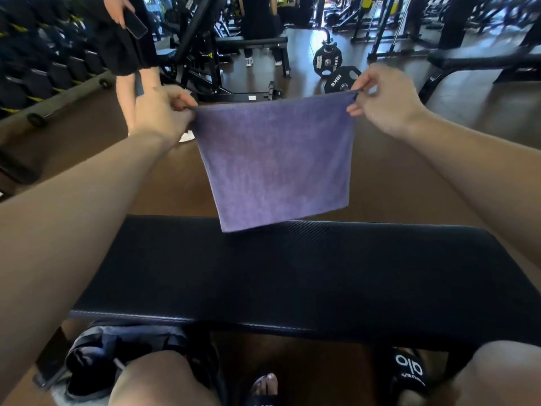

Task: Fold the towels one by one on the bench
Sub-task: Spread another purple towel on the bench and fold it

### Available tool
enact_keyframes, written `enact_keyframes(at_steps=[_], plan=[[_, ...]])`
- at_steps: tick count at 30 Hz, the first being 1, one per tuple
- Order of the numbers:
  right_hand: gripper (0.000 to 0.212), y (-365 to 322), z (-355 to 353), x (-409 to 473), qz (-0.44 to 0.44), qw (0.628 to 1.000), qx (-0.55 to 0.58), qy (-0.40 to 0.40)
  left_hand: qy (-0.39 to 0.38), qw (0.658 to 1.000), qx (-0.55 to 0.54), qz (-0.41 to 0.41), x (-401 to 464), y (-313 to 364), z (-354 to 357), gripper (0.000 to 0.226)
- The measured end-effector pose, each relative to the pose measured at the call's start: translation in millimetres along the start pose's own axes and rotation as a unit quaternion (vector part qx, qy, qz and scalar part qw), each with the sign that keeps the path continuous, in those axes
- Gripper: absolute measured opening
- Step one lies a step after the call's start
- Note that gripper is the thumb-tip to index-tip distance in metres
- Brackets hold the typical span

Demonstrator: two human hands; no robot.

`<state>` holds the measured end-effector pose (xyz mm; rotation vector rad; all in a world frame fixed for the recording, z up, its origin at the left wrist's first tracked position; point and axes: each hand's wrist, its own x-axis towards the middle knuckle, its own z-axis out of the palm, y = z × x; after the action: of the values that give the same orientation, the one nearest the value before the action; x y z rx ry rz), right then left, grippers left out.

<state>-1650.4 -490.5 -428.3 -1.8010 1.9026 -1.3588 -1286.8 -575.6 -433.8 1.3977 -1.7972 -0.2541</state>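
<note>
The towel [273, 162] hangs in the air, stretched flat between 2 hands above the far edge of the bench [292, 276]. The left hand [161, 112] pinches its top corner at 10 o'clock from the towel's middle; the right hand [383, 104] pinches the other top corner at 2 o'clock. Both grips are narrow, only fingertips on the hem. The lower left corner, at 7 o'clock, dips lowest and overlaps the bench's far edge in this view; whether it touches the pad I cannot tell.

Risks from here, as I judge them:
1. A fingertip pinch is thin. If 1 corner slips, the towel swings down and may land on the floor beyond the bench.
2. The lower edge hangs slanted. Laid down as it is, the towel would lie skewed and the fold would come out uneven.
3. The bench is narrow, so a towel lowered too far toward 12 o'clock would drape off the far side.

A bag [123, 356] sits under the bench at 7 o'clock. At 11 o'clock a bystander's hand holds a phone [134, 23].
</note>
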Motion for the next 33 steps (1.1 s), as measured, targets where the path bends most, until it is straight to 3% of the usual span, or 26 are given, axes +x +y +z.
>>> enact_keyframes(at_steps=[2,5,10,15,19,23,33], plan=[[0.023,-1.4,-11.5,-8.2,-0.036,0.999,0.002,0.027,0.014,0.999,-0.022,0.028,9.6,1.7,-5.7,0.025],[0.026,10.4,-20.6,-50.3,-0.065,0.998,-0.012,-0.001,-0.021,0.993,-0.048,0.103,-16.4,-11.6,-9.0,0.029],[0.031,58.8,3.3,-161.7,-0.094,0.972,-0.142,-0.162,-0.244,0.961,-0.020,0.129,-134.2,-65.6,10.2,0.040],[0.016,86.2,34.0,-248.1,-0.093,0.893,-0.251,-0.361,-0.373,0.909,0.074,0.168,-211.0,-111.3,22.4,0.028],[0.012,87.8,41.1,-276.5,-0.157,0.832,-0.315,-0.429,-0.382,0.893,0.086,0.221,-234.2,-123.0,22.8,0.029],[0.011,81.2,35.8,-286.3,-0.180,0.832,-0.317,-0.417,-0.367,0.888,0.115,0.252,-244.1,-123.0,20.0,0.031],[0.011,64.7,24.2,-298.6,-0.136,0.819,-0.284,-0.479,-0.389,0.874,0.132,0.259,-261.8,-118.3,7.0,0.030]])
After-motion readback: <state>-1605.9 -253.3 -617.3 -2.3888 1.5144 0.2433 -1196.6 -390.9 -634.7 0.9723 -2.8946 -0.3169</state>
